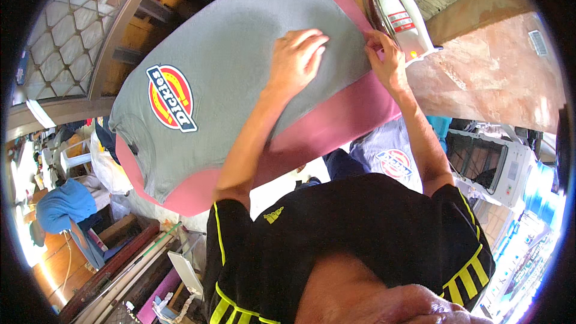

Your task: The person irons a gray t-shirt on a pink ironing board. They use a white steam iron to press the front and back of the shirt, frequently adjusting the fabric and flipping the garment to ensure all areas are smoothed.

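A grey T-shirt (234, 36) with a red, yellow and dark printed emblem lies spread over a pink-covered ironing board (336, 105). Over the shirt's right half is my left hand (297, 63), its fingers loosely bent and slightly apart, holding nothing I can see. At the shirt's right edge, beside the iron, my right hand (389, 63) has its fingers curled toward the thumb. Pink shows between them, but whether they pinch cloth is unclear. The white iron (401, 15) stands at the board's far right end, with a small orange light lit near its base.
Another printed garment (393, 150) hangs below the board on the right. A white-framed appliance (495, 162) stands farther right. To the left are a lattice screen (66, 36), a blue cloth (66, 204) and long poles (126, 270). A brown panel (492, 72) stretches beyond the iron.
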{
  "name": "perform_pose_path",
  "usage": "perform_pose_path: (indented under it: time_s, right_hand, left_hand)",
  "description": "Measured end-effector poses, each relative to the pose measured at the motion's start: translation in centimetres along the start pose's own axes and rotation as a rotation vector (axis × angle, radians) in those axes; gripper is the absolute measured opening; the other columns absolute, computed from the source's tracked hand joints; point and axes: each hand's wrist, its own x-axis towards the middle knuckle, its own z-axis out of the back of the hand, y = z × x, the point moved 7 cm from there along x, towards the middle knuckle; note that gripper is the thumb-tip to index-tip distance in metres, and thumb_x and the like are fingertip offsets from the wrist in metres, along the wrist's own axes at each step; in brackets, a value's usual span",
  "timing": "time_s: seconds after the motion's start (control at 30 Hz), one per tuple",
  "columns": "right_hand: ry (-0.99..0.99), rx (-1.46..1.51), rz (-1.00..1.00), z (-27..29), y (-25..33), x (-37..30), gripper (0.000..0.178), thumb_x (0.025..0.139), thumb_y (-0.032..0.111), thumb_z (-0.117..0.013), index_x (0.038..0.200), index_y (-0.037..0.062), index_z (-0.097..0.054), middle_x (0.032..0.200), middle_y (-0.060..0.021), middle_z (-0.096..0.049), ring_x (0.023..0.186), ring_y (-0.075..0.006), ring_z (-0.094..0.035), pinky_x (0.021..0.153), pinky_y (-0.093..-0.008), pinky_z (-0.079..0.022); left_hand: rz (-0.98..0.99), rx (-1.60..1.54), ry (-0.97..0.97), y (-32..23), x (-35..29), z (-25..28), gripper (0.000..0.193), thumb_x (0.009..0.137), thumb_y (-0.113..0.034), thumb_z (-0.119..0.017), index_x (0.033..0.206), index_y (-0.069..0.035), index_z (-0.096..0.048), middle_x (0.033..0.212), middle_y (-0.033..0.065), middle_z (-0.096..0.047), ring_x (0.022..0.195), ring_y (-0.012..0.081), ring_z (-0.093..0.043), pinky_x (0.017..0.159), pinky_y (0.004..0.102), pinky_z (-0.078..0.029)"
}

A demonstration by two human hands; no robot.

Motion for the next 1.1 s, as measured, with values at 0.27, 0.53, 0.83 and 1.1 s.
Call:
perform_pose_path:
  time_s: [0.27,0.53,0.83,1.1]
  right_hand:
    - [0.164,0.457,-0.288,-0.3,0.0,0.9,0.030,0.091,0.001,-0.065,0.121,-0.0005,-0.063,0.099,-0.0071,-0.072,0.091,-0.0162,-0.069,0.087,-0.0311,-0.056]
    - [1.161,0.251,-0.120,-10.1,-1.5,6.9,0.036,0.086,0.019,-0.067,0.117,0.0016,-0.069,0.116,-0.0126,-0.072,0.108,-0.0184,-0.065,0.097,-0.0344,-0.049]
    - [1.069,-0.183,-0.101,-13.3,-17.0,-2.0,0.039,0.086,0.019,-0.070,0.121,0.0041,-0.067,0.122,-0.0119,-0.069,0.112,-0.0197,-0.062,0.102,-0.0389,-0.048]
    - [0.907,-0.235,-0.087,-9.4,-19.7,0.5,0.044,0.090,0.020,-0.069,0.131,0.0033,-0.062,0.126,-0.0113,-0.067,0.114,-0.0201,-0.061,0.103,-0.0382,-0.047]
  left_hand:
    - [-0.075,0.031,0.315,1.8,6.0,-7.4,0.024,0.084,-0.004,-0.064,0.107,-0.011,-0.070,0.115,0.0082,-0.066,0.097,0.0319,-0.066,0.087,0.0430,-0.053]
    - [-0.027,-0.039,0.058,-0.3,6.0,-1.2,0.013,0.083,-0.009,-0.070,0.095,-0.012,-0.070,0.100,0.0085,-0.067,0.088,0.0311,-0.067,0.075,0.0419,-0.054]
    - [0.144,0.084,-0.189,-1.6,1.1,1.6,0.030,0.082,-0.022,-0.074,0.111,-0.017,-0.066,0.128,0.0071,-0.055,0.110,0.0280,-0.058,0.090,0.0476,-0.041]
    - [0.570,0.534,0.003,-0.8,-10.7,4.2,0.059,0.089,-0.044,-0.067,0.140,-0.018,-0.053,0.150,0.0166,-0.040,0.137,0.0413,-0.039,0.106,0.0602,-0.031]
